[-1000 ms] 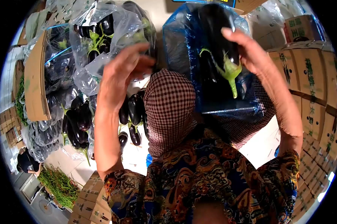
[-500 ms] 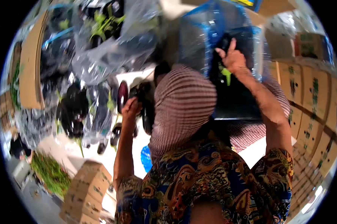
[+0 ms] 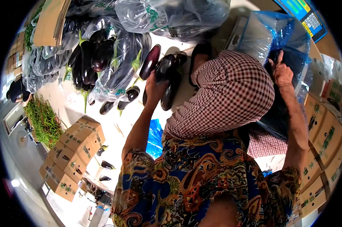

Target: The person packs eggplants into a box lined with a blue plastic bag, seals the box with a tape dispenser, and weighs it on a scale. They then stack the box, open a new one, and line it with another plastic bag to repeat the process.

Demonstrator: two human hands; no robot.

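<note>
My left hand [image 3: 156, 87] is closed on a dark purple eggplant [image 3: 165, 67] in a small group on the pale floor. Another eggplant [image 3: 150, 62], more reddish, lies just beside it. My right hand [image 3: 282, 73] rests on the blue plastic bag [image 3: 280, 36] at my right, index finger stretched out and fingers apart. Dark contents show beneath that hand, but their shapes are hard to make out. Several loose eggplants [image 3: 99, 56] lie in a heap farther left.
Clear plastic bags [image 3: 171, 17] of eggplants stand ahead. Cardboard boxes [image 3: 74, 145] are stacked at lower left, and more boxes [image 3: 322, 140] at right. A scale display [image 3: 307, 17] is at upper right. Red-green produce [image 3: 44, 119] and a person [image 3: 17, 90] appear at far left.
The view has swung left, so most things sit elsewhere in it. My left hand stays at the floor eggplants. The eggplant with a green stem under my right hand no longer shows.
</note>
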